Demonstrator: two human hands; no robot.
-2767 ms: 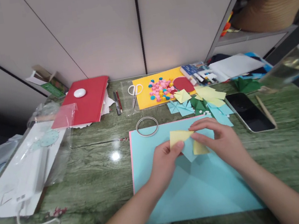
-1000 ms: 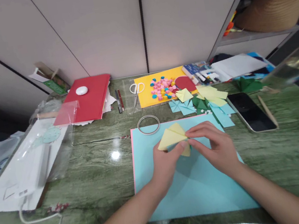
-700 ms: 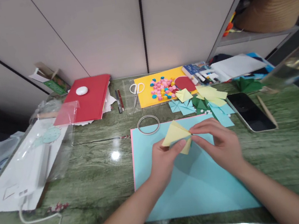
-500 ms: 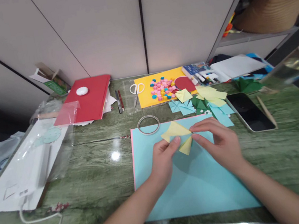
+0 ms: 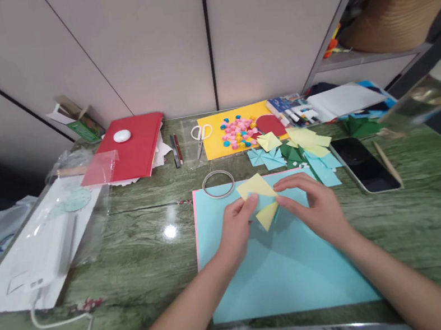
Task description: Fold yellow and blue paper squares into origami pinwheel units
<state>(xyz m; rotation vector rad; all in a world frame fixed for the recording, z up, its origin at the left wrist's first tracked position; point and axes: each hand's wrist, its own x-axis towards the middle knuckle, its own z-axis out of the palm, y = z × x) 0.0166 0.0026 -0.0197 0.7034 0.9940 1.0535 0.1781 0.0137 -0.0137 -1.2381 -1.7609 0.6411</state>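
Both my hands pinch a small folded piece of yellow and light-blue paper [image 5: 261,199] just above a large light-blue sheet [image 5: 281,268] on the green table [image 5: 149,246]. My left hand [image 5: 236,229] grips the paper's left side with thumb and fingers closed. From the right, my right hand [image 5: 312,207] holds it with fingertips pressed on the fold. Yellow flaps stick out above and below my fingers.
A tape ring [image 5: 217,183] lies just beyond the blue sheet. Folded paper shapes [image 5: 304,153], a phone [image 5: 365,164] and a wooden stick [image 5: 386,164] lie to the right. Scissors [image 5: 199,137], a yellow sheet with beads [image 5: 235,130], pens [image 5: 175,150] and a red folder [image 5: 132,146] sit at the back. A plastic bag [image 5: 52,228] is at the left.
The folded paper has been turned and refolded between my fingers; its yellow flaps now point up and down. Both hands stay over the blue sheet, shifted slightly away from me.
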